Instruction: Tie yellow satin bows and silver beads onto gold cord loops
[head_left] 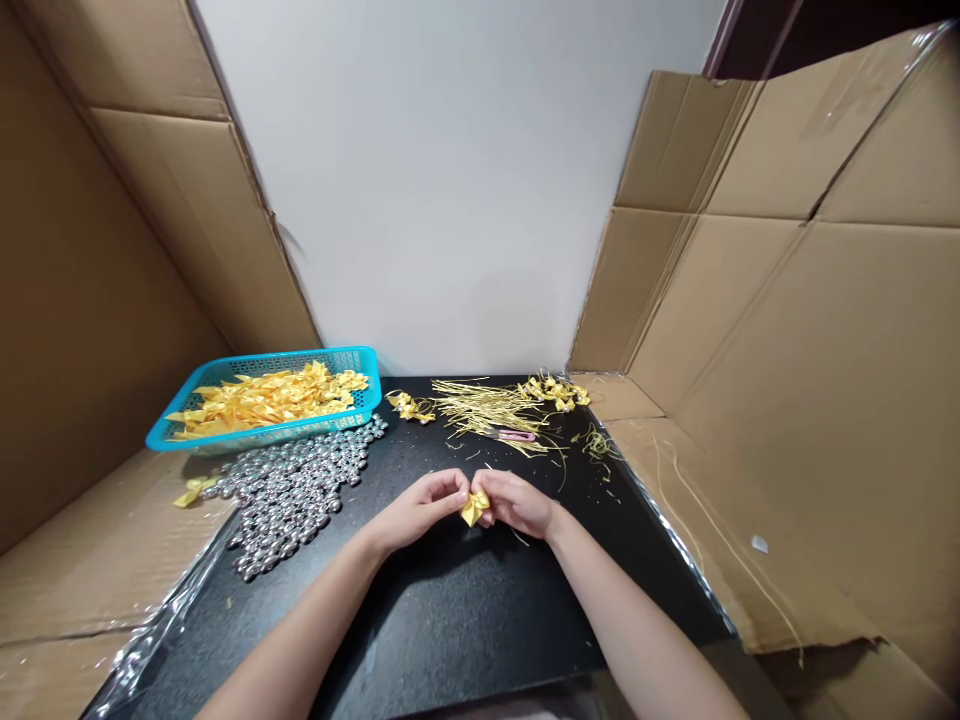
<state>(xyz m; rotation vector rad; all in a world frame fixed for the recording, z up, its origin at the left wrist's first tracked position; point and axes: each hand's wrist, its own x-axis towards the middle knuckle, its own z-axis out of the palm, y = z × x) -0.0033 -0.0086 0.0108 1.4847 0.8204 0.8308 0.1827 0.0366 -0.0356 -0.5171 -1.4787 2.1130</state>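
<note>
1. Bare forearms [300, 630] lie nearest the camera, reaching over the black bench [450, 630] to the right of the turquoise basket [377, 390].
2. Left hand [431, 503]: its grip is pinched closed, thumb and fingertips on the near side of 1 small yellow ribbon bow [475, 507].
3. Right hand [519, 503]: its grip is curled closed on the bow's other side. A thin strand [520, 538] shows below this hand; I cannot tell whether the fingers have hold of it.
4. The bow is over the bench, right of the basket and nearer the camera than it.
5. Yellow ribbon pieces [277, 395] fill the basket; silvery beads [292, 500] spread just in front of it. Right of the basket lie gold strands [480, 405], a pink-handled tool [516, 436] and 2 clusters of beaded bows [562, 392].
6. Step in hand, as I judge it: fine fingertip work on the bow, perhaps with the strand. Next move calls for a steady left pinch, free right fingertips and light pressure, lest the folds crush.
</note>
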